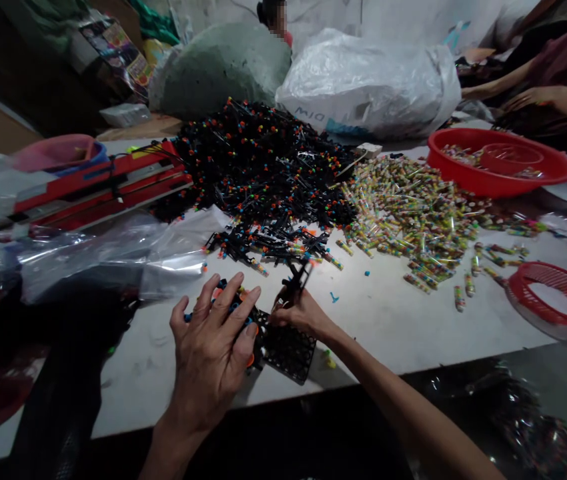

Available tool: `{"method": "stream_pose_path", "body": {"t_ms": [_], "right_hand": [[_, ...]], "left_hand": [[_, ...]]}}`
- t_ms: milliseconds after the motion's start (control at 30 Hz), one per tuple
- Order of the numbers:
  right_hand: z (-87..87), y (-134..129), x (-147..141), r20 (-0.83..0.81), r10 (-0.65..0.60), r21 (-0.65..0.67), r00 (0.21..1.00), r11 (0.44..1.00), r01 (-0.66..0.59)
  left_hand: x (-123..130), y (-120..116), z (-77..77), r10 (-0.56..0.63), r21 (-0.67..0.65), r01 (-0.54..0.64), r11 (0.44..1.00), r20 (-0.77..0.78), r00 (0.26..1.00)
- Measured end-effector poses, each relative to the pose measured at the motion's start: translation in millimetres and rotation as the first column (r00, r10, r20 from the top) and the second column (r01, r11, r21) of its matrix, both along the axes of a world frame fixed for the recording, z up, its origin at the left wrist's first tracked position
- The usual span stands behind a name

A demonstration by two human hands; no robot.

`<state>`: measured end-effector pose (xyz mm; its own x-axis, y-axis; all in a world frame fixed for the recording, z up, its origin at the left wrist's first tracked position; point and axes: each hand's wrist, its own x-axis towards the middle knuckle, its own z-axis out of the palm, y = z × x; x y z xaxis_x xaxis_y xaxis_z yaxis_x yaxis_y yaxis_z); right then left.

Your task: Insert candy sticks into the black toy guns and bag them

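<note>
1. Toward the left edge of the table (373, 337), clear plastic sheeting (108, 253) lies in front of a long red object with metal strips (98, 183)

2. Near the front edge, the left hand (213, 337) is palm down with its fingers spread and slightly bent, over coloured pieces (250, 361); it looks relaxed rather than clenched, though whether the hidden fingertips grip anything I cannot tell

3. Behind the hands, a large heap of black pieces (263, 167) with bright tips reaches toward the far edge, so by my judgement most of this stock is left to handle

4. Between the hands, near the front edge, sits a black tray (291, 357) with holes; coloured pieces show at its left end and dark, open holes at its right, so the work looks partly done, though the left hand hides much of that end

5. Just above the tray, the right hand (299, 312) is closed around a black piece (293, 280), which sticks up from its fingers

6. Farther right, a pile of small wrapped tubes (408, 213) lies loose, with a red basin (501, 180) toward the far right corner and a red basket (561, 293) at the right edge
</note>
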<state>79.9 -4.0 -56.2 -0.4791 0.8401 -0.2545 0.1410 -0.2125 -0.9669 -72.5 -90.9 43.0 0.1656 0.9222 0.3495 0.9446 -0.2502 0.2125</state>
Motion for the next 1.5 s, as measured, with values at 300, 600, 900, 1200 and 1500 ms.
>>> {"method": "stream_pose_path", "body": {"t_ms": [300, 600, 900, 1200, 1500], "right_hand": [[12.2, -1, -19, 0.608, 0.095, 0.475, 0.788, 0.753, -0.456], [31.5, 118, 64, 0.855, -0.42, 0.51, 0.303, 0.785, -0.352], [30.5, 147, 78, 0.867, -0.382, 0.495, 0.318, 0.727, -0.475], [23.9, 30, 57, 0.415, -0.119, 0.314, 0.902, 0.949, -0.019], [-3.3, -57, 16, 0.048, 0.011, 0.117, 0.999, 0.993, -0.016]], "left_hand": [[0, 4, -2.0, -0.027, 0.011, 0.027, 1.0, -0.015, 1.0], [5, 11, -4.4, 0.038, 0.054, -0.04, 0.998, 0.043, 0.998], [5, 7, -4.0, 0.039, 0.056, -0.04, 0.998, 0.028, 0.999], [6, 8, -4.1, 0.037, 0.04, -0.039, 0.998, 0.055, 0.998], [9, 6, 1.5, 0.047, -0.015, -0.046, 0.999, 0.012, 0.999]]}}
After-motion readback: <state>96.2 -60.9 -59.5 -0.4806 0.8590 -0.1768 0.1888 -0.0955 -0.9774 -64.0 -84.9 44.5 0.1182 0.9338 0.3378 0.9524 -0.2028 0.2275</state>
